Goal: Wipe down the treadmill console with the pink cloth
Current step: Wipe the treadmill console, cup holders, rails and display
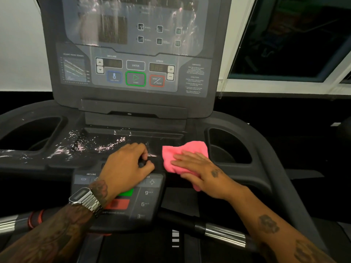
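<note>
Crumpled pink terry cloth (185, 155) pinned flat under straight right-hand fingers (183, 161) on black treadmill console (133, 137); left-hand fingers (143, 156) curled, gripping small dark knob (142, 164).

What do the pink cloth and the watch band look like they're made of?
Pink cloth: soft, fuzzy fabric, probably microfibre, judging by its matte nap and limp folds under the right hand. Watch band: silver linked metal, likely steel, with bright glints on its segments.
</note>
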### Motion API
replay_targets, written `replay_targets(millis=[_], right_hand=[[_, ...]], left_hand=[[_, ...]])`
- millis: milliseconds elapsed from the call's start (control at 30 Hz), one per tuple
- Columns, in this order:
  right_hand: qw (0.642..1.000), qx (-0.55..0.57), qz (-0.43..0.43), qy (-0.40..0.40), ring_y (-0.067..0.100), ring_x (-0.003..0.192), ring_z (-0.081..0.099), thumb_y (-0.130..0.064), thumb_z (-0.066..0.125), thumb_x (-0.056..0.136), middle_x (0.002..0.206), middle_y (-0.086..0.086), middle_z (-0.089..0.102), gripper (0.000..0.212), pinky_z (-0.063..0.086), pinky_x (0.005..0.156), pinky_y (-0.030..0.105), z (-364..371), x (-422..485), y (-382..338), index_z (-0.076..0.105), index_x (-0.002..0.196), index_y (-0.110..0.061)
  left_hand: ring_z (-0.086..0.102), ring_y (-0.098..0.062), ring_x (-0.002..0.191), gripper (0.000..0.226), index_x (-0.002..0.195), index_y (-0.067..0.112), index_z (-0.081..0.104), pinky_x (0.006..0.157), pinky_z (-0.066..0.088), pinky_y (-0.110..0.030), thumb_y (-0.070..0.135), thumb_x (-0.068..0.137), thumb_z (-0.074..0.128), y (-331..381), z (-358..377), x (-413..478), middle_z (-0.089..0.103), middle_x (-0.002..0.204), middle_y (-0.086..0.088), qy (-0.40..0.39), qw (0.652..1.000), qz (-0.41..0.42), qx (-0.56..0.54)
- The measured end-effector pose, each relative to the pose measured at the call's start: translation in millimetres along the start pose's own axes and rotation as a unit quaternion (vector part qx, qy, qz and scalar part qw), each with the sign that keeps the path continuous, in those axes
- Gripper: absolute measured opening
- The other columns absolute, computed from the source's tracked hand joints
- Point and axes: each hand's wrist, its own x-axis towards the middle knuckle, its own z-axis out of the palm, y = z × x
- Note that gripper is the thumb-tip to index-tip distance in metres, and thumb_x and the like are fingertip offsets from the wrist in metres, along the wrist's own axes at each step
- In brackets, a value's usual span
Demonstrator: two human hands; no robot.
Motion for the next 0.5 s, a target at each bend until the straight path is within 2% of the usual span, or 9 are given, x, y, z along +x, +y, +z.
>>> replay_targets(millis=[100,200,267,333,400,500], right_hand=[[0.998,-0.054,0.030,0.029,0.005,0.149,0.012,-0.030,0.052,0.100,0.159,-0.013,0.024,0.053,0.012,0.122,0.035,3,-32,2,0.033,0.150,-0.031],[0.991,-0.082,0.070,0.082,0.007,0.147,0.022,-0.022,0.055,0.098,0.160,-0.007,0.024,0.058,0.017,0.120,0.032,13,-57,3,0.031,0.152,-0.022],[0.989,-0.072,0.089,0.097,0.010,0.144,0.030,-0.027,0.049,0.100,0.155,-0.009,0.029,0.052,0.021,0.119,0.029,8,-61,8,0.035,0.150,-0.019],[0.987,-0.083,0.104,0.093,0.012,0.144,0.030,-0.033,0.041,0.103,0.152,-0.011,0.032,0.048,0.022,0.119,0.033,2,-52,12,0.038,0.149,-0.020],[0.983,-0.105,0.119,0.087,0.019,0.144,0.031,-0.037,0.034,0.103,0.154,-0.003,0.037,0.049,0.024,0.118,0.041,1,-32,21,0.040,0.148,-0.019],[0.973,-0.070,0.199,0.091,0.020,0.146,0.028,-0.047,0.026,0.099,0.155,0.002,0.038,0.054,0.025,0.118,0.043,2,-6,26,0.041,0.147,-0.026]], left_hand=[[0.051,-0.014,0.073,0.023,0.074,0.027,0.048,0.064,0.046,-0.032,0.050,0.070,0.046,0,0,0,0.052,0.072,0.011,-0.006,1.000,-0.001,0.001],[0.051,-0.014,0.073,0.023,0.075,0.027,0.048,0.064,0.046,-0.033,0.049,0.071,0.045,-1,0,0,0.051,0.073,0.011,-0.010,1.000,0.001,0.009],[0.050,-0.014,0.073,0.022,0.076,0.027,0.048,0.063,0.045,-0.032,0.048,0.072,0.046,-1,0,0,0.051,0.073,0.010,-0.008,1.000,0.006,0.014],[0.048,-0.014,0.073,0.020,0.076,0.025,0.048,0.062,0.042,-0.031,0.046,0.073,0.047,-1,1,-1,0.050,0.073,0.010,-0.009,1.000,0.013,0.018],[0.047,-0.014,0.073,0.020,0.077,0.025,0.048,0.062,0.041,-0.031,0.044,0.073,0.049,-1,3,-1,0.050,0.074,0.009,-0.008,1.000,0.012,0.025],[0.047,-0.014,0.073,0.020,0.077,0.024,0.048,0.061,0.040,-0.031,0.043,0.073,0.049,1,3,-1,0.051,0.075,0.008,-0.008,1.000,0.008,0.025]])
